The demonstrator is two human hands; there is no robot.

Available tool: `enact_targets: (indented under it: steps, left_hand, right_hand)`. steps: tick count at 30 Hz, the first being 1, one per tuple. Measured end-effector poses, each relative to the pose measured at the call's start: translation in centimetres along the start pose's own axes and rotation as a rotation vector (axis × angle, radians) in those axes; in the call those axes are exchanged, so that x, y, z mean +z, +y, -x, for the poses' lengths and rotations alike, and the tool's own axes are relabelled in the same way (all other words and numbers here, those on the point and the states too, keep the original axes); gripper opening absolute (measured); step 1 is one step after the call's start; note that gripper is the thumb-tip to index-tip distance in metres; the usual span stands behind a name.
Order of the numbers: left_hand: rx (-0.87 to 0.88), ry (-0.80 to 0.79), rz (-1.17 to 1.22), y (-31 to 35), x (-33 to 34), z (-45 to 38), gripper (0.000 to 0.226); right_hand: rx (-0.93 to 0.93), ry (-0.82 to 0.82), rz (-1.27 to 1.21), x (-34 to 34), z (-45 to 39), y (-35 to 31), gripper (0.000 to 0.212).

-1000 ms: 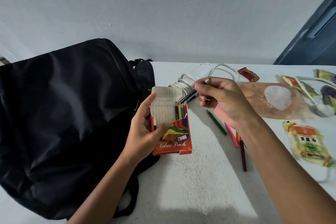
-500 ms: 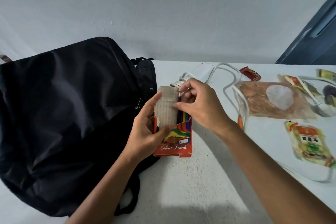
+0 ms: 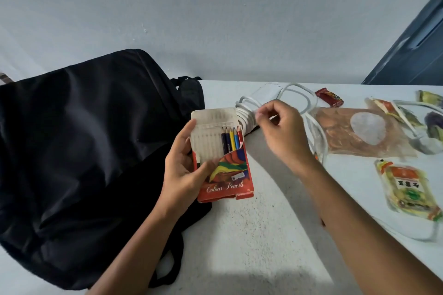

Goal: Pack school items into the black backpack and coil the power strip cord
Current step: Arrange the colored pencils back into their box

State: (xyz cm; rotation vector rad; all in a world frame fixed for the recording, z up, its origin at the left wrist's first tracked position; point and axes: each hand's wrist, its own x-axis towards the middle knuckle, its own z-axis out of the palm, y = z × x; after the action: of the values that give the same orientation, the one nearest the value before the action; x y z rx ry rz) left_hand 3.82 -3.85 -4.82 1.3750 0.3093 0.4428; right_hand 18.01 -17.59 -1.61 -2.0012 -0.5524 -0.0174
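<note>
your left hand [image 3: 183, 170] is grasping the colour pencil box [image 3: 223, 155], thumb lying across its front and fingers wrapping behind, holding it upright above the white table [image 3: 251, 235]. the box's inner tray is sticking out at the top, and five pencils [image 3: 232, 137] are sitting in its right-hand slots, tips pointing up. the box is lying just beside the black backpack [image 3: 84, 151], which is resting on the left part of the table with its straps trailing toward you.

your right hand [image 3: 281, 132] is hovering to the right of the box, fingers loosely curled and gripping nothing; the fingertips are blurred. behind this hand, the white power strip [image 3: 268, 92] is lying near the wall, and its cord [image 3: 245, 112] is sitting partly bundled beside the box and partly looping loose over the table.

snack packets [image 3: 407, 189] are lying spread across the right part of the table, well apart from the backpack.
</note>
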Motion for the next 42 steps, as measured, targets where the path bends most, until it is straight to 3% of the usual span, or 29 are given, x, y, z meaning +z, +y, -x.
enact_targets:
  steps: [4, 7, 13, 16, 20, 25, 29, 33, 35, 38, 42]
  left_hand:
    - [-0.058, 0.035, 0.114, 0.1, -0.2, -0.1, 0.076]
    - [-0.069, 0.035, 0.113, 0.4, -0.1, -0.1, 0.076]
    - [-0.071, 0.022, 0.073, 0.4, -0.2, -0.1, 0.075]
    - [-0.07, 0.02, 0.056, 0.4, -0.2, -0.1, 0.075]
    - [-0.068, 0.006, 0.042, 0.5, 0.0, -0.1, 0.075]
    - [-0.068, 0.006, 0.032, 0.5, -0.1, -0.1, 0.075]
    - [-0.054, -0.009, 0.007, 0.4, 0.0, 0.0, 0.076]
    - [-0.046, -0.039, -0.026, 0.4, 0.1, 0.0, 0.078]
    - [-0.05, -0.052, -0.048, 0.2, 0.2, 0.0, 0.077]
    - [-0.029, -0.06, -0.074, -0.1, 0.1, -0.1, 0.075]
    - [-0.018, -0.089, -0.106, -0.4, 0.0, -0.1, 0.075]
  right_hand:
    - [0.074, -0.125, 0.324, 0.1, -0.7, 3.0, 0.013]
    - [-0.003, -0.157, 0.479, 1.1, -0.4, 4.3, 0.023]
    - [-0.104, -0.115, 0.583, 1.3, -0.1, 4.7, 0.025]
    - [-0.126, -0.172, 0.666, 0.9, -0.2, 4.8, 0.03]
    - [-0.119, -0.174, 0.694, 0.8, 0.2, 4.9, 0.023]
    - [-0.012, -0.226, 0.495, -0.6, -0.1, 4.0, 0.005]
    - [0.285, -0.142, -0.06, -2.3, -0.7, 2.1, 0.003]
    - [0.397, -0.047, -0.611, -3.3, -0.9, 1.0, 0.004]
    - [0.394, -0.034, -0.774, -3.2, -0.9, 0.4, 0.004]
    - [0.288, -0.048, -0.806, -2.1, -0.5, -0.9, 0.018]
    - [0.125, -0.063, -0.578, -0.1, 0.2, -2.4, 0.02]
